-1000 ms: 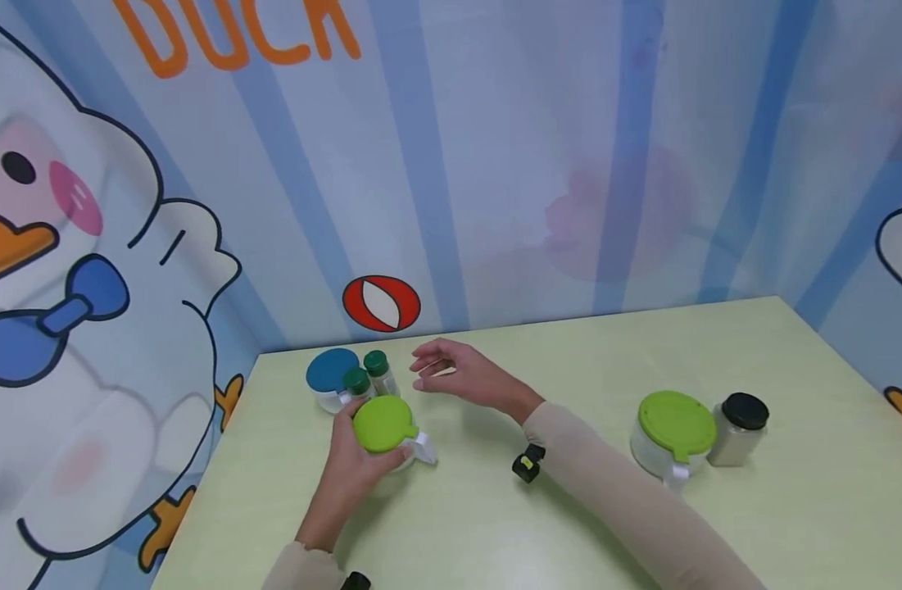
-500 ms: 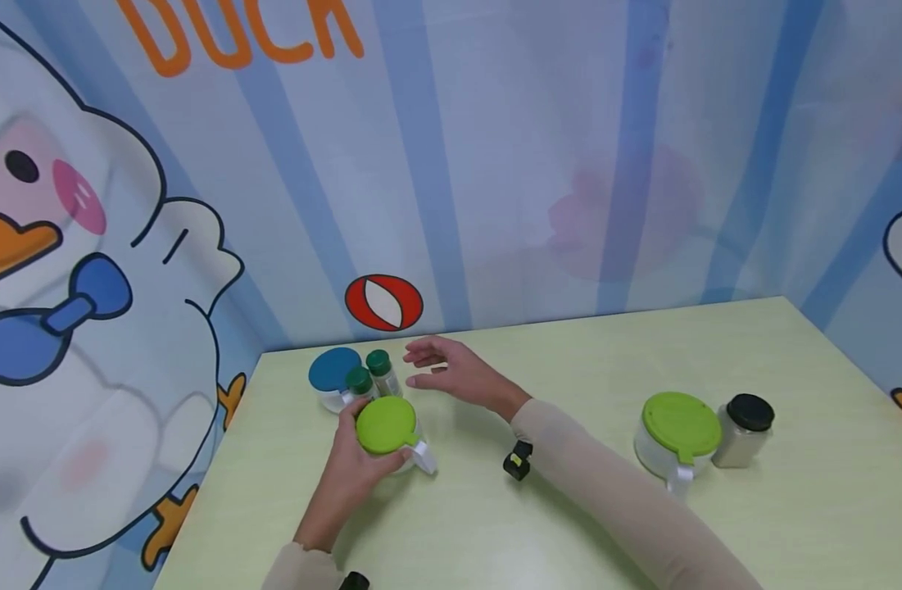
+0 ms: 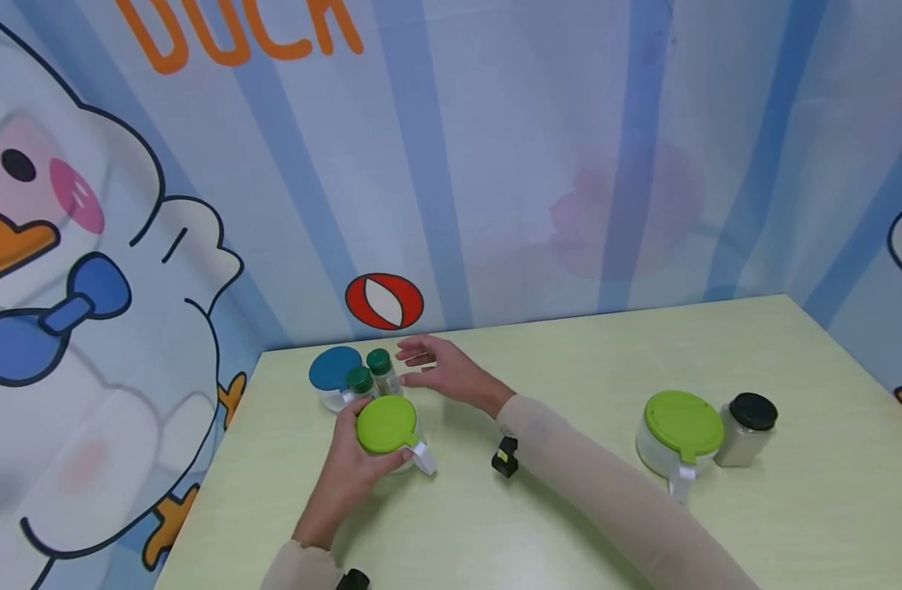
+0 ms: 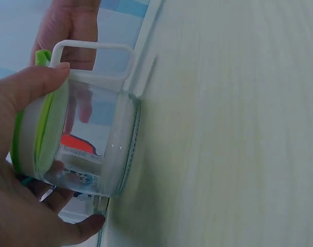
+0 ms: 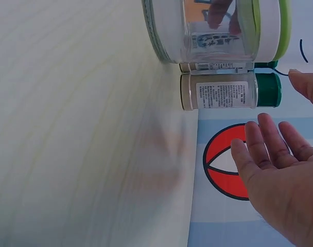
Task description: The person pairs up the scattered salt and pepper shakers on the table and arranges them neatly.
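Note:
My left hand grips a clear glass seasoning jar with a green lid and a white handle, thumb by the handle and fingers around the far side. Just behind it stand two small spice bottles with dark green caps, the right one bearing a printed label and the other partly hidden by the jar and fingers. My right hand hovers to the right of these bottles, fingers spread and relaxed, holding nothing. A blue-lidded jar stands behind on the left.
On the right of the pale table stand another green-lidded jar and a black-capped bottle, side by side. A printed wall backdrop rises at the table's back edge.
My right hand has drifted left, closer to the green-capped bottles. The left hand and its jar have stayed in place.

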A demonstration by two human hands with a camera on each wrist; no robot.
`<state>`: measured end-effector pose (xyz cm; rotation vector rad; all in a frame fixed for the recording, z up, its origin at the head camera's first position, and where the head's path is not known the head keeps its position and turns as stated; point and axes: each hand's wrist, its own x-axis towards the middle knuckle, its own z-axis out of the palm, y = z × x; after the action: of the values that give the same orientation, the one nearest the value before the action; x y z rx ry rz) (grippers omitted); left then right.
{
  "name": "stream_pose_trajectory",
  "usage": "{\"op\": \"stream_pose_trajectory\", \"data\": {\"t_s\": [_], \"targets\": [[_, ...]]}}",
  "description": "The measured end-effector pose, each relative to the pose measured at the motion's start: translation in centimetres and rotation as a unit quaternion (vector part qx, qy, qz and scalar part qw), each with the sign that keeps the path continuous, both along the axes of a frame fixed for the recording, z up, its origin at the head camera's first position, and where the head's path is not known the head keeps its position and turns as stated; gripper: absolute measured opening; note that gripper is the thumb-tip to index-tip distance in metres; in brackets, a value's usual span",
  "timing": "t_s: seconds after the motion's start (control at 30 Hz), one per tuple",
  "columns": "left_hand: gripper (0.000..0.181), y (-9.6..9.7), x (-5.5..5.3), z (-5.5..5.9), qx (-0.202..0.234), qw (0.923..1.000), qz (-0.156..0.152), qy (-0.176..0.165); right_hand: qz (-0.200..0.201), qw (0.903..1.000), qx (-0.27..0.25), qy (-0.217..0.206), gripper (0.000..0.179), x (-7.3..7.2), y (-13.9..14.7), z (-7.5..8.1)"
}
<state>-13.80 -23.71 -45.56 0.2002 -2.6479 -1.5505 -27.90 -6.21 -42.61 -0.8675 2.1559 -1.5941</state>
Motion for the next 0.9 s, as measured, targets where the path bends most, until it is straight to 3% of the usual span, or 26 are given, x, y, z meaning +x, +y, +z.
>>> {"op": "stream_pose_trajectory", "data": {"t_s": [0.33,0.57,0.9], "targets": [[0.1,-0.1,0.2,0.5,0.045,0.9986,-0.024,-0.014,0.017,0.9999,0.001,0.003,0.057,-0.6,-1.0,-0.5],[0.098,-0.4,0.1,0.5,0.111,0.9928,-0.036,-0.026,0.017,0.9998,0.0,-0.006,0.053,-0.8,-1.5,-0.5],[0.097,-0.6,0.1,0.6,0.133,0.9898,-0.039,-0.03,0.028,0.9995,0.012,0.007,0.056,-1.4,-2.2,-0.5]]}}
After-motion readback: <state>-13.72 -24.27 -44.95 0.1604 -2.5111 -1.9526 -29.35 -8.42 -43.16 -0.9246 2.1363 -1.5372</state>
